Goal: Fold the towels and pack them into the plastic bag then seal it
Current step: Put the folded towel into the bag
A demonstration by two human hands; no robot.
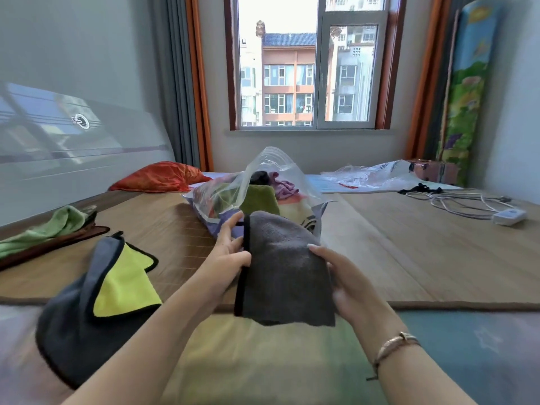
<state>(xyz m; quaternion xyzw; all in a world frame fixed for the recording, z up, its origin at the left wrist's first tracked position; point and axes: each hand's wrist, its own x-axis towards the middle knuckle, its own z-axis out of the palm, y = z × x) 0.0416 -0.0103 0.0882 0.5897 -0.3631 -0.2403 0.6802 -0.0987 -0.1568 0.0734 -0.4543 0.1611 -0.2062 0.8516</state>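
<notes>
A folded grey towel [285, 270] with a black edge is held up in front of me. My left hand [229, 255] grips its left edge and my right hand [344, 279] grips its right side. Just behind it lies the clear plastic bag [263, 176], its mouth open toward me, with green, purple and dark towels inside. A grey and yellow towel [117, 276] lies unfolded at the left. A green towel [49, 226] rests on a brown one [58, 242] at the far left.
Everything sits on a bamboo mat [409, 252] over a bed. An orange pillow [160, 176] lies at the back left, a second plastic bag [371, 173] at the back right, and white cables with a controller [508, 216] at the right.
</notes>
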